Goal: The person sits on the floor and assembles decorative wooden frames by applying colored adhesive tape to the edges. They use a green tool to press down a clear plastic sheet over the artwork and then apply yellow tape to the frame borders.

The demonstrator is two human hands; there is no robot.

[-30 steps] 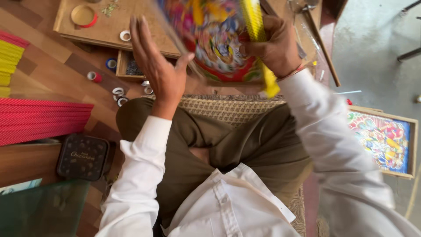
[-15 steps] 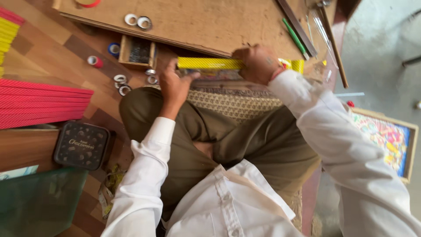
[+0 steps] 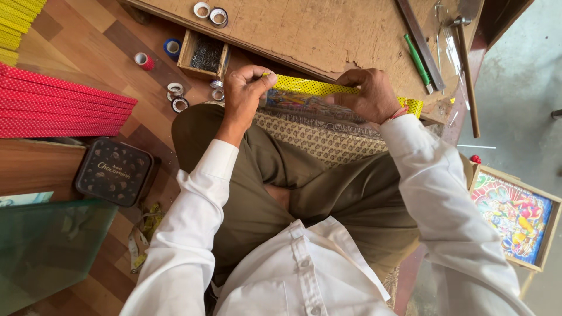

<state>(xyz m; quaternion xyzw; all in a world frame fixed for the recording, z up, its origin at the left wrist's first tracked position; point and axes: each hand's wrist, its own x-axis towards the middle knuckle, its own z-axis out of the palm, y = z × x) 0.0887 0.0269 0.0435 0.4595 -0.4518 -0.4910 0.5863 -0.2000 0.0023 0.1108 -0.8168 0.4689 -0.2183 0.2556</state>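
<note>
Strips of red dotted moulding (image 3: 58, 108) lie stacked on the floor at the far left, with a dark patterned tin (image 3: 114, 171) just below them and a few tape rolls (image 3: 175, 96) near a small wooden box of nails (image 3: 205, 54). From where I watch, none of that is being touched.

Moving right, my left hand (image 3: 246, 93) is pinched closed on one end of the yellow dotted strip (image 3: 319, 88), thumb and fingers clamped around it. The strip runs along the top edge of the colourful picture (image 3: 310, 106), which rests on the lap against the near edge of the bench (image 3: 328, 35). My right hand (image 3: 369, 93) is curled over the strip further along, pressing it down; its other end pokes out past the wrist.

I judge the strip to be seated on this one edge only. I cannot tell whether it is fastened. A green tool (image 3: 417, 61) and a hammer (image 3: 465, 70) lie unused on the bench; a framed picture (image 3: 515, 216) stands at far right.
</note>
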